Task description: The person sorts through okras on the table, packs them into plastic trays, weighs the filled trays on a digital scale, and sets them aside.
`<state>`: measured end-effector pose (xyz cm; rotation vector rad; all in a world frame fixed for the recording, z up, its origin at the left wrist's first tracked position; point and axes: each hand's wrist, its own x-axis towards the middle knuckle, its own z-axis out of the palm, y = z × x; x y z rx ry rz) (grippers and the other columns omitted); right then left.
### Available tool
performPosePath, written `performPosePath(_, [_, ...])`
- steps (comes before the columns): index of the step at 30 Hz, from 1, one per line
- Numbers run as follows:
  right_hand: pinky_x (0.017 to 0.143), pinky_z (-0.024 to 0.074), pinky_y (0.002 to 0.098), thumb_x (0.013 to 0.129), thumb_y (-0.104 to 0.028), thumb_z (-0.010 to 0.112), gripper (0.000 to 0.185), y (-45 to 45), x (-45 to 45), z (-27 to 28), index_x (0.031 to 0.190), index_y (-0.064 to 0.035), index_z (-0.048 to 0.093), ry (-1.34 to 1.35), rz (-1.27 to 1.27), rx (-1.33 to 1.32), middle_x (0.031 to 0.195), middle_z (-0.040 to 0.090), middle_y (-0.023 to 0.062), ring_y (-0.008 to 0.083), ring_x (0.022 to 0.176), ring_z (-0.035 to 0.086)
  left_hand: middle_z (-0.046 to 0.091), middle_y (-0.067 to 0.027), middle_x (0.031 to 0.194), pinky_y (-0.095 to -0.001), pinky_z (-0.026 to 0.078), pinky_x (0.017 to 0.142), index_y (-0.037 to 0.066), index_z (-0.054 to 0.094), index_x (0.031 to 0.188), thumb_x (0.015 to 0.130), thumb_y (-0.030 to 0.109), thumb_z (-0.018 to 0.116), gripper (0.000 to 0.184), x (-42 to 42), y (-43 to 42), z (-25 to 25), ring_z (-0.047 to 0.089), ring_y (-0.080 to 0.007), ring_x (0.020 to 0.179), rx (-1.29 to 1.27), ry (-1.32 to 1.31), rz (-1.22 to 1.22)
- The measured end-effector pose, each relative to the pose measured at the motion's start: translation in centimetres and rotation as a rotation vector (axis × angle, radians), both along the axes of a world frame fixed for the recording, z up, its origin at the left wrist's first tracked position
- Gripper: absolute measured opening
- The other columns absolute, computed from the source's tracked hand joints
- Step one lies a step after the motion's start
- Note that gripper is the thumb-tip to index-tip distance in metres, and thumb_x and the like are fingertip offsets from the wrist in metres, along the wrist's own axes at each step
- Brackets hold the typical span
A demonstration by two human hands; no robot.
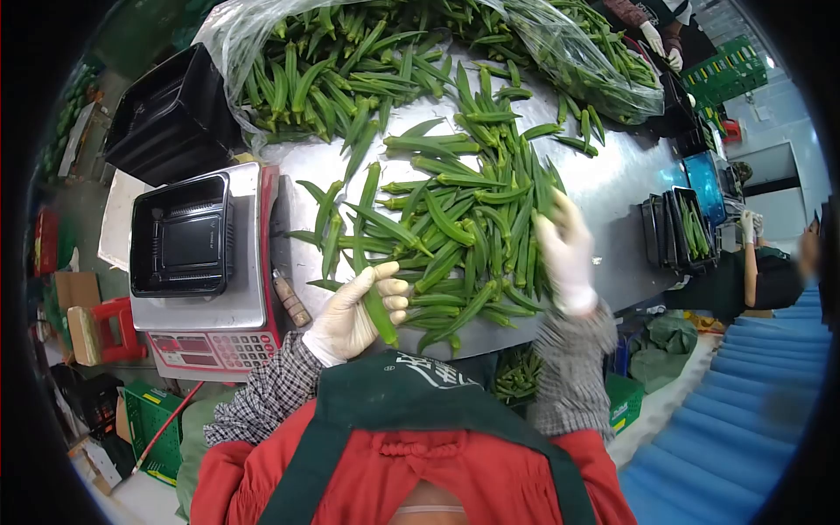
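Note:
My left hand [357,313], in a white glove, is closed around an okra pod [378,317] at the near edge of a loose okra pile [472,210]. At the pile's right side, my gloved right hand [565,254] has its fingers curled on another okra pod [542,179]; this hand is slightly blurred. Left of the pile, a black plastic tray [182,241] with nothing in it sits on a red and silver scale [249,337]. A wooden-handled tool [291,299] lies between the scale and my left hand.
A clear plastic bag [604,66] spills okra at the back of the metal table [626,201]. Stacked black trays [175,114] stand behind the scale. More trays [654,232], some holding okra, are at right. Co-workers' gloved hands [652,39] show at back right and far right.

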<state>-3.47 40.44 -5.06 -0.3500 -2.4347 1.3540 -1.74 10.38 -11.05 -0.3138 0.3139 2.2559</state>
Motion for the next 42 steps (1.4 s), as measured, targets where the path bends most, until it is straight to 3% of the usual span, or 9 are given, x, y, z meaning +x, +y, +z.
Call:
performPosePath(4, [0.074, 0.0457, 0.0207, 0.082, 0.004, 0.052, 0.040, 9.2, 12.2, 2.6, 0.121, 0.0038, 0.047, -0.226, -0.109, -0.086, 0.107, 0.060, 0.0092, 0.0113, 0.087, 0.058, 0.062, -0.0141, 0.101, -0.0386, 0.052, 0.077, 0.001, 0.047, 0.121, 0.093, 0.018, 0.047, 0.033, -0.5, 0.2, -1.0, 0.063, -0.0253, 0.088, -0.007, -0.038, -0.004])
performPosePath(7, [0.085, 0.0445, 0.0285, 0.077, -0.005, 0.064, 0.031, 15.2, 16.7, -0.2, 0.107, 0.0022, 0.059, -0.441, 0.045, 0.817, 0.102, 0.061, 0.0126, 0.0187, 0.099, 0.058, 0.063, -0.0144, 0.100, -0.0384, 0.052, 0.077, 0.001, 0.048, 0.120, 0.092, 0.017, 0.048, 0.032, -0.6, 0.7, -1.3, 0.063, -0.0254, 0.087, -0.009, -0.053, -0.017])
performPosePath(10, [0.086, 0.0444, 0.0321, 0.075, -0.007, 0.066, 0.028, 7.2, 7.0, 1.6, 0.102, 0.0019, 0.061, -0.174, 0.024, 0.251, 0.101, 0.062, 0.0166, 0.0289, 0.096, 0.059, 0.063, -0.0143, 0.099, -0.0388, 0.052, 0.077, 0.001, 0.049, 0.119, 0.092, 0.017, 0.048, 0.031, -0.3, 1.0, -0.9, 0.063, -0.0252, 0.086, -0.033, -0.052, -0.036])
performPosePath(13, [0.075, 0.0469, 0.0368, 0.075, -0.009, 0.065, 0.020, 2.0, -3.4, -1.6, 0.094, -0.0024, 0.063, 0.235, 0.265, 0.595, 0.092, 0.063, 0.0141, 0.0287, 0.083, 0.060, 0.063, -0.0144, 0.098, -0.0381, 0.052, 0.076, 0.001, 0.049, 0.118, 0.092, 0.018, 0.049, 0.032, -0.1, 0.8, -0.3, 0.063, -0.0242, 0.085, -0.106, -0.024, -0.042])
performPosePath(17, [0.076, 0.0464, 0.0380, 0.076, -0.012, 0.062, 0.019, -2.0, -10.3, -6.0, 0.094, -0.0054, 0.062, -0.325, 0.393, 1.088, 0.089, 0.061, 0.0114, 0.0292, 0.086, 0.059, 0.063, -0.0148, 0.097, -0.0362, 0.053, 0.074, 0.000, 0.048, 0.118, 0.091, 0.019, 0.052, 0.033, 0.1, 0.1, 0.2, 0.063, -0.0228, 0.083, -0.161, -0.028, -0.020])
performPosePath(23, [0.072, 0.0459, 0.0318, 0.080, -0.007, 0.054, 0.013, 0.0, -12.0, -4.3, 0.092, -0.0022, 0.058, -0.139, 0.332, 0.072, 0.085, 0.057, 0.0113, 0.0228, 0.078, 0.056, 0.063, -0.0164, 0.098, -0.0359, 0.052, 0.077, 0.000, 0.048, 0.119, 0.091, 0.018, 0.051, 0.033, 0.1, -0.2, -0.1, 0.063, -0.0242, 0.085, -0.131, -0.045, 0.000])
performPosePath(29, [0.078, 0.0463, 0.0392, 0.079, -0.010, 0.055, 0.022, -6.2, -16.5, -10.2, 0.101, -0.0039, 0.056, -0.215, 0.420, 0.769, 0.093, 0.058, 0.0168, 0.0347, 0.086, 0.056, 0.063, -0.0172, 0.100, -0.0354, 0.053, 0.077, 0.000, 0.049, 0.119, 0.090, 0.017, 0.052, 0.033, -0.1, -0.4, -0.6, 0.063, -0.0251, 0.086, -0.160, -0.021, -0.001])
performPosePath(34, [0.082, 0.0443, 0.0395, 0.083, -0.015, 0.050, 0.028, -0.9, -14.1, -5.6, 0.107, -0.0021, 0.054, 0.046, 0.266, 0.365, 0.100, 0.057, 0.0217, 0.0353, 0.094, 0.055, 0.063, -0.0159, 0.099, -0.0384, 0.052, 0.077, 0.000, 0.051, 0.118, 0.091, 0.020, 0.050, 0.033, -0.1, -0.8, -0.8, 0.063, -0.0257, 0.085, -0.219, -0.019, 0.016])
performPosePath(42, [0.070, 0.0406, 0.0203, 0.086, -0.005, 0.050, 0.023, 14.1, 14.1, 6.3, 0.108, 0.0010, 0.054, -0.494, -0.160, -0.052, 0.084, 0.053, 0.0004, 0.0076, 0.075, 0.049, 0.063, -0.0147, 0.099, -0.0363, 0.050, 0.077, 0.000, 0.050, 0.117, 0.092, 0.024, 0.049, 0.034, -1.4, 1.2, -1.3, 0.061, -0.0248, 0.087, -0.156, -0.004, -0.003])
